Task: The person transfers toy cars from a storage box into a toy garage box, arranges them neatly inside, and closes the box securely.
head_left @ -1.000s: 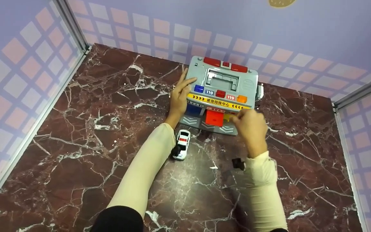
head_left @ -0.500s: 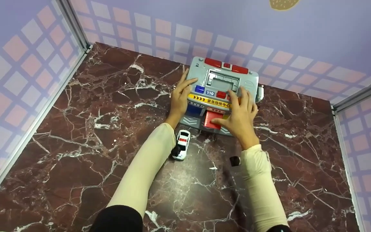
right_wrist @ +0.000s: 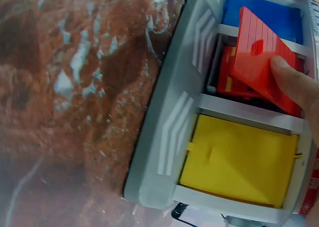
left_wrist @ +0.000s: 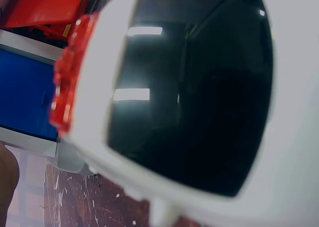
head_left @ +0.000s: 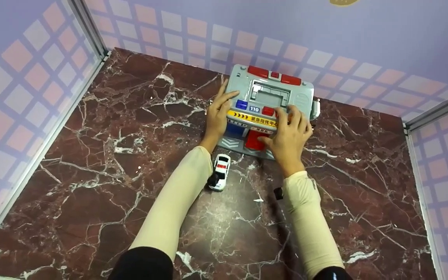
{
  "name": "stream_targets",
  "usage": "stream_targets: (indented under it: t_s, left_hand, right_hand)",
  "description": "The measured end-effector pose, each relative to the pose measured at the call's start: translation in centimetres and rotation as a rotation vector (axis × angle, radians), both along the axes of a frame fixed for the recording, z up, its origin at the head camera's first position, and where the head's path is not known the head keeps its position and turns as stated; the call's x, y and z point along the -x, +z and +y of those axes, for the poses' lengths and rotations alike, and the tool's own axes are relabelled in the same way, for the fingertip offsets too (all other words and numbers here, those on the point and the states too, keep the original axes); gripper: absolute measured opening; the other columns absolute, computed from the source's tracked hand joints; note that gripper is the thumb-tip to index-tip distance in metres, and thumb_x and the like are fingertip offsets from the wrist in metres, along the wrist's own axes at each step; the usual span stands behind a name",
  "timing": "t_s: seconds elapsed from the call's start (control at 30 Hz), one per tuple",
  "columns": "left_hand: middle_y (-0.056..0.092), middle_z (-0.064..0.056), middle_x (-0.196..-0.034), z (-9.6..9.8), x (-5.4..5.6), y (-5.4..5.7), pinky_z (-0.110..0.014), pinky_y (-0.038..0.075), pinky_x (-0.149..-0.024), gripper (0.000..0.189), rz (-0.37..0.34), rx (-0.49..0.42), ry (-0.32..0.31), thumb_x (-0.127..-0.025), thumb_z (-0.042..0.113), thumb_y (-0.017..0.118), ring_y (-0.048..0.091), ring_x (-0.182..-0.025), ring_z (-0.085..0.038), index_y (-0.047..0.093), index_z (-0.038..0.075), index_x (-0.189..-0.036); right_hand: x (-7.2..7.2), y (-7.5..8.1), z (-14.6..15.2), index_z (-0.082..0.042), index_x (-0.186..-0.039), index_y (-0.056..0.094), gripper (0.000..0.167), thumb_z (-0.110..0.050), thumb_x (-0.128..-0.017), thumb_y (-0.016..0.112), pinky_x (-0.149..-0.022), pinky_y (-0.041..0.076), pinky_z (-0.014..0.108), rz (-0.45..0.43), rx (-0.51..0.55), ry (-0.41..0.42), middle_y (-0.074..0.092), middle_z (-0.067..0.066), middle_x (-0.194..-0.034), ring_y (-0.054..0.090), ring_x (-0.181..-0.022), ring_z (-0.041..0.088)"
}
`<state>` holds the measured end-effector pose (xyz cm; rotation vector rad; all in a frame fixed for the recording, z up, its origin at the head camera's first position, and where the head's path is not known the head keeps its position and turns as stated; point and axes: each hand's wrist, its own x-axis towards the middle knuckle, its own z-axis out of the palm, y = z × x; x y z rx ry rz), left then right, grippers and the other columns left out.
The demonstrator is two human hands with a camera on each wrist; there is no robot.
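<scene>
A grey toy garage [head_left: 243, 83] with three coloured doors stands near the back wall. My left hand [head_left: 218, 118] rests against its left side, extended fingers on the side and roof edge. My right hand [head_left: 290, 142] lies over its front right, fingertips on the roof. In the right wrist view, the right thumb presses the red door [right_wrist: 261, 52], which is tilted partly up; a red toy vehicle [right_wrist: 229, 72] shows behind it. The yellow door [right_wrist: 239, 162] and blue door [right_wrist: 259, 15] are closed. A white toy car [head_left: 221, 165] sits beside the left wrist.
Reddish-brown marbled surface [head_left: 103, 175] lies all around. Purple panels with pink and white squares [head_left: 193, 27] stand behind and at both sides. The roof carries a blue button [head_left: 241, 104] and a red button [head_left: 268, 111]. The white car fills most of the left wrist view.
My right hand has moved from the garage's lower right front up onto the roof, its thumb reaching the red door. That door has since been pushed inward and up. My left hand stays put.
</scene>
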<state>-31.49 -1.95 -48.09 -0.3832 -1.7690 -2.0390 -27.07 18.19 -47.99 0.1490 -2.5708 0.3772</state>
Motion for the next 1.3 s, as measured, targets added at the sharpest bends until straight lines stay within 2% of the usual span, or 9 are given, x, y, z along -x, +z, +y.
stream_targets:
  t_s: [0.13, 0.27, 0.37, 0.63, 0.87, 1.1, 1.3]
  left_hand:
    - [0.038, -0.026, -0.155, -0.1, -0.1, 0.0, -0.027, 0.029, -0.119, 0.033, -0.028, -0.002, 0.008, -0.094, -0.003, 0.046, 0.035, -0.146, -0.039, 0.067, -0.010, -0.119]
    - [0.039, -0.026, -0.154, 0.0, -0.2, 0.0, -0.027, 0.030, -0.119, 0.033, -0.013, 0.017, 0.016, -0.094, -0.005, 0.046, 0.036, -0.145, -0.040, 0.067, -0.010, -0.119]
    - [0.038, -0.027, -0.154, 0.0, -0.1, 0.0, -0.027, 0.031, -0.118, 0.033, 0.002, 0.026, 0.018, -0.094, -0.005, 0.045, 0.036, -0.145, -0.040, 0.067, -0.010, -0.119]
    - [0.037, -0.026, -0.155, 0.2, 0.0, 0.0, -0.027, 0.027, -0.120, 0.034, -0.020, 0.001, 0.000, -0.094, -0.004, 0.046, 0.034, -0.147, -0.037, 0.067, -0.009, -0.119]
    - [0.037, -0.027, -0.155, 0.2, 0.0, -0.1, -0.029, 0.026, -0.121, 0.033, -0.011, -0.005, 0.000, -0.093, -0.005, 0.046, 0.031, -0.147, -0.042, 0.066, -0.011, -0.119]
    - [0.037, -0.024, -0.157, 0.5, 1.9, -2.8, -0.028, 0.025, -0.122, 0.035, -0.001, -0.006, 0.015, -0.094, -0.005, 0.045, 0.032, -0.148, -0.037, 0.068, -0.007, -0.120]
    - [0.040, -0.019, -0.156, 0.4, 2.3, -3.5, -0.029, 0.029, -0.120, 0.035, 0.025, 0.012, 0.028, -0.094, 0.001, 0.047, 0.038, -0.147, -0.026, 0.070, -0.003, -0.120]
  right_hand:
    - [0.2, -0.6, -0.3, -0.019, -0.130, 0.053, 0.090, -0.036, -0.054, 0.098, -0.105, 0.030, 0.056, 0.062, 0.000, -0.023, 0.046, 0.012, -0.139, 0.040, -0.128, 0.035]
    - [0.4, -0.9, -0.5, -0.018, -0.127, 0.055, 0.087, -0.033, -0.053, 0.099, -0.103, 0.032, 0.055, 0.124, 0.001, -0.044, 0.049, 0.012, -0.133, 0.043, -0.124, 0.036]
    - [0.5, -1.1, -0.6, -0.018, -0.125, 0.056, 0.085, -0.031, -0.052, 0.099, -0.103, 0.033, 0.055, 0.154, 0.007, -0.055, 0.050, 0.012, -0.129, 0.044, -0.122, 0.036]
    - [0.7, -1.3, -0.7, -0.018, -0.121, 0.060, 0.083, -0.025, -0.049, 0.100, -0.102, 0.033, 0.055, 0.210, 0.019, -0.074, 0.053, 0.013, -0.122, 0.046, -0.118, 0.037]
    - [0.8, -1.7, -0.5, -0.016, -0.122, 0.061, 0.074, -0.029, -0.058, 0.096, -0.103, 0.032, 0.054, 0.247, 0.004, -0.065, 0.054, 0.014, -0.122, 0.047, -0.118, 0.037]
    - [1.1, -1.8, -0.5, -0.016, -0.118, 0.062, 0.065, -0.031, -0.063, 0.093, -0.103, 0.032, 0.054, 0.300, 0.013, -0.060, 0.056, 0.013, -0.119, 0.049, -0.115, 0.037]
    - [1.2, -1.9, -0.6, -0.016, -0.117, 0.063, 0.061, -0.031, -0.065, 0.092, -0.103, 0.032, 0.055, 0.301, 0.016, -0.069, 0.056, 0.012, -0.118, 0.049, -0.115, 0.036]
